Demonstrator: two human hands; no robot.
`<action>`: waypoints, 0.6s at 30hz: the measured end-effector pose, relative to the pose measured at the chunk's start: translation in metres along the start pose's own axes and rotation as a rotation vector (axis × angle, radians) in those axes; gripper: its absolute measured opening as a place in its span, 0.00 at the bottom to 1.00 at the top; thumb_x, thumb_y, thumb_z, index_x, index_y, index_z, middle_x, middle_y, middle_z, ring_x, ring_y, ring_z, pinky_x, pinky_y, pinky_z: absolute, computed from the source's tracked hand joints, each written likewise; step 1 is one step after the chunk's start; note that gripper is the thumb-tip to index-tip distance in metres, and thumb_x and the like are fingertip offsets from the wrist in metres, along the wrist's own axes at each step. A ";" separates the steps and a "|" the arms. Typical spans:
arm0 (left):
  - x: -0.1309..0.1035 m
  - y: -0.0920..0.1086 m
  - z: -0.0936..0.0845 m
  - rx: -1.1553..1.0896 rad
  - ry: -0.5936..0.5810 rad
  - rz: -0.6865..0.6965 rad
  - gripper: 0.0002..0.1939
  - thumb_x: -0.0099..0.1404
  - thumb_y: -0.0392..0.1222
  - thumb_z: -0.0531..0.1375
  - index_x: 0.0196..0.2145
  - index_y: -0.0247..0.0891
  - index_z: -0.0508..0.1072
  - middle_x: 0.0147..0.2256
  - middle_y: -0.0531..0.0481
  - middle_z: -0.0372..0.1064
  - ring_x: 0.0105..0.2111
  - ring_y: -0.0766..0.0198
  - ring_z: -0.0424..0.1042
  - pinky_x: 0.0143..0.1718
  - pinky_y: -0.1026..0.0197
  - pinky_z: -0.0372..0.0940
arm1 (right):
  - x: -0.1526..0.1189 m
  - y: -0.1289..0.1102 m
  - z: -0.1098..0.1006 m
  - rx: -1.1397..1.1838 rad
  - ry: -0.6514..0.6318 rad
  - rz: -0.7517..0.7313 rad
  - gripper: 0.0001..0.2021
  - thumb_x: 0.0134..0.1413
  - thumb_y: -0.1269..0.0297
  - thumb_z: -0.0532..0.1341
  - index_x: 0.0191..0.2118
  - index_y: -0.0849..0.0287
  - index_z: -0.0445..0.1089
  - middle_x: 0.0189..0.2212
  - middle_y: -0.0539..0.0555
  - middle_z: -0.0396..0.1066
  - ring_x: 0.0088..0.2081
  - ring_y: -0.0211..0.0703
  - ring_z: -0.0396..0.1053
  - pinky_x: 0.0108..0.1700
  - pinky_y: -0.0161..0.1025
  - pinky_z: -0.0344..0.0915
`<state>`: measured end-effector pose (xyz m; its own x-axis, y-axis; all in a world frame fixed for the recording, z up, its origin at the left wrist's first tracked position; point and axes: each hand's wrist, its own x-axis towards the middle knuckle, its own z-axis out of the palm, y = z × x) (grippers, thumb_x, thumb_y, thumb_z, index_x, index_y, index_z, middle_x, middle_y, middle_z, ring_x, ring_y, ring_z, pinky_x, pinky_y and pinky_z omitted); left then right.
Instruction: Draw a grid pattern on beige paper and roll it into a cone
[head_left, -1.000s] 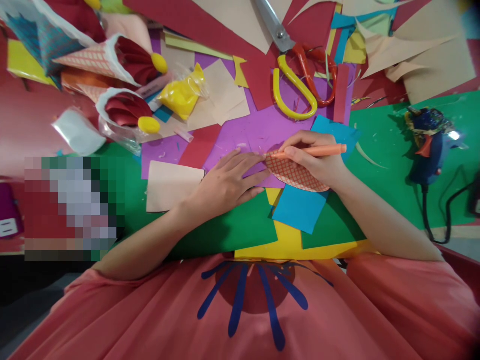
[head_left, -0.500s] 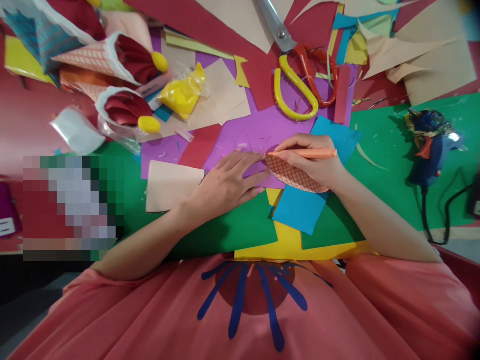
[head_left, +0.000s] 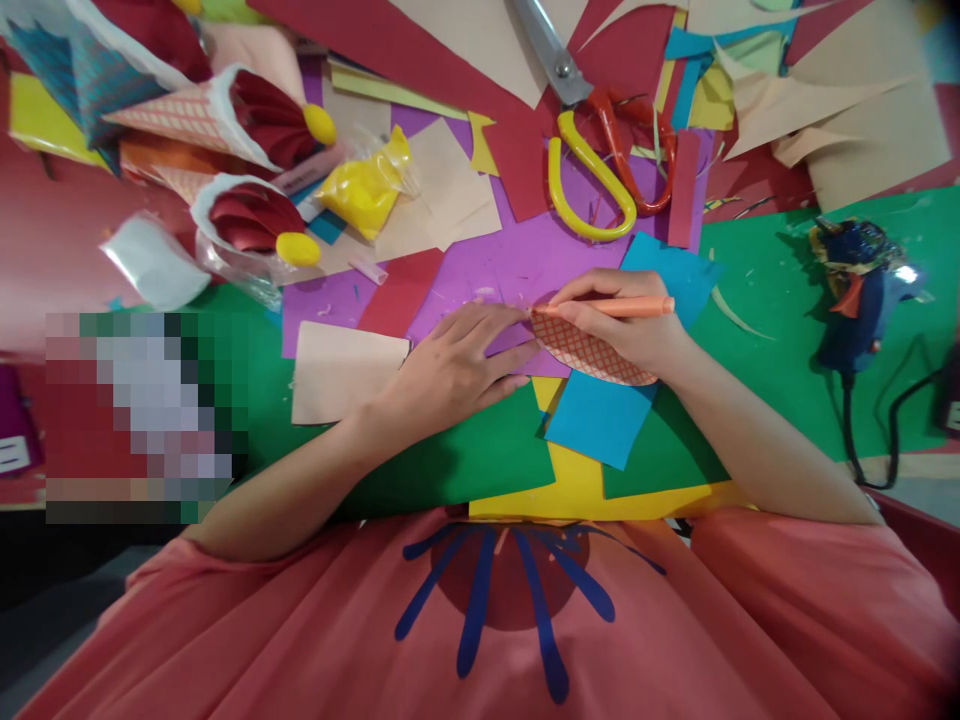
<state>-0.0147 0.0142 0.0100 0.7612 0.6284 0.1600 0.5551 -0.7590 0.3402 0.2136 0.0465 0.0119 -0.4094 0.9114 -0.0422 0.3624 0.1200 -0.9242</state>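
Note:
In my right hand (head_left: 626, 320) is an orange marker (head_left: 649, 307), pinched between thumb and fingers, its tip pointing left. Beneath that hand lies a pointed piece of paper (head_left: 589, 350) with an orange crisscross pattern; the hand covers part of it. My left hand (head_left: 465, 355) rests flat with fingers stretched out, fingertips at the left tip of the patterned paper. A beige paper piece (head_left: 345, 372) lies beside the left wrist. Under the hands is a purple sheet (head_left: 480, 260), with a blue paper piece (head_left: 604, 415) nearer to me.
Scissors (head_left: 592, 180) with yellow and red handles lie beyond my hands. A blue glue gun (head_left: 855, 310) with a cord is at the right. Paper cones (head_left: 217, 120), a yellow packet (head_left: 367, 185) and a white packet (head_left: 155, 262) sit at the left. Paper scraps (head_left: 825, 90) lie at the back right.

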 end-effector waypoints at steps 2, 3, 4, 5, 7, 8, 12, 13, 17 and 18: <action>0.000 0.000 0.001 -0.007 0.004 -0.006 0.16 0.71 0.46 0.52 0.50 0.38 0.74 0.54 0.37 0.66 0.55 0.49 0.67 0.55 0.44 0.65 | 0.000 -0.001 0.000 0.004 -0.004 -0.001 0.10 0.57 0.59 0.62 0.34 0.59 0.77 0.32 0.51 0.78 0.34 0.38 0.74 0.36 0.34 0.67; -0.001 0.000 0.001 -0.010 0.002 -0.012 0.17 0.71 0.46 0.52 0.50 0.38 0.74 0.54 0.37 0.66 0.55 0.48 0.67 0.55 0.43 0.65 | 0.000 -0.001 0.000 0.002 -0.004 0.001 0.10 0.57 0.59 0.62 0.34 0.59 0.77 0.32 0.51 0.78 0.34 0.38 0.74 0.36 0.34 0.67; -0.001 0.000 0.001 -0.015 -0.001 -0.018 0.17 0.71 0.46 0.52 0.50 0.38 0.74 0.55 0.37 0.65 0.55 0.48 0.67 0.55 0.42 0.65 | 0.000 -0.001 0.000 -0.001 -0.003 0.003 0.10 0.57 0.59 0.62 0.34 0.59 0.77 0.32 0.51 0.78 0.34 0.38 0.74 0.35 0.34 0.67; -0.001 -0.001 0.002 -0.021 -0.009 -0.024 0.17 0.71 0.47 0.52 0.51 0.38 0.73 0.56 0.37 0.65 0.56 0.47 0.66 0.56 0.42 0.64 | 0.000 -0.001 0.000 -0.003 -0.002 0.007 0.10 0.57 0.59 0.62 0.34 0.59 0.77 0.32 0.51 0.78 0.33 0.38 0.73 0.35 0.34 0.67; -0.002 -0.001 0.002 -0.034 -0.039 -0.035 0.18 0.72 0.47 0.52 0.52 0.39 0.72 0.58 0.37 0.63 0.58 0.48 0.65 0.57 0.41 0.63 | 0.000 0.000 0.000 -0.002 0.002 0.016 0.10 0.56 0.59 0.62 0.33 0.60 0.77 0.30 0.51 0.78 0.31 0.38 0.73 0.33 0.34 0.66; -0.002 -0.002 0.002 -0.039 -0.055 -0.038 0.18 0.72 0.47 0.52 0.53 0.40 0.72 0.58 0.38 0.63 0.58 0.48 0.65 0.58 0.41 0.62 | 0.000 0.001 0.000 0.002 0.001 0.024 0.10 0.56 0.59 0.63 0.32 0.60 0.77 0.29 0.51 0.78 0.30 0.37 0.72 0.32 0.34 0.65; -0.002 -0.003 0.001 -0.036 -0.069 -0.034 0.19 0.72 0.47 0.51 0.55 0.41 0.70 0.58 0.39 0.64 0.58 0.48 0.65 0.58 0.41 0.61 | -0.001 0.002 0.000 0.010 -0.016 0.054 0.10 0.54 0.60 0.64 0.28 0.61 0.76 0.25 0.50 0.76 0.27 0.36 0.70 0.27 0.32 0.62; -0.002 -0.003 0.001 -0.035 -0.066 -0.032 0.19 0.72 0.47 0.51 0.56 0.41 0.70 0.58 0.39 0.65 0.58 0.48 0.65 0.58 0.41 0.61 | -0.001 0.002 0.000 0.011 -0.013 0.052 0.10 0.54 0.60 0.64 0.28 0.61 0.76 0.24 0.50 0.76 0.27 0.36 0.70 0.27 0.32 0.62; -0.001 -0.003 0.001 -0.050 -0.063 -0.042 0.21 0.72 0.49 0.51 0.57 0.39 0.69 0.59 0.39 0.64 0.58 0.49 0.65 0.60 0.41 0.60 | -0.001 0.001 0.001 0.014 0.013 0.027 0.10 0.56 0.60 0.63 0.30 0.60 0.76 0.28 0.50 0.77 0.30 0.37 0.72 0.31 0.33 0.64; -0.001 -0.003 0.001 -0.050 -0.057 -0.041 0.21 0.72 0.50 0.51 0.56 0.38 0.69 0.59 0.39 0.64 0.58 0.49 0.65 0.60 0.41 0.60 | -0.001 0.001 0.001 0.010 0.015 0.025 0.10 0.56 0.60 0.63 0.31 0.60 0.76 0.28 0.50 0.78 0.30 0.37 0.72 0.31 0.33 0.65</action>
<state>-0.0167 0.0152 0.0080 0.7569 0.6469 0.0928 0.5698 -0.7228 0.3910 0.2137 0.0453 0.0107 -0.3879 0.9197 -0.0601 0.3642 0.0931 -0.9267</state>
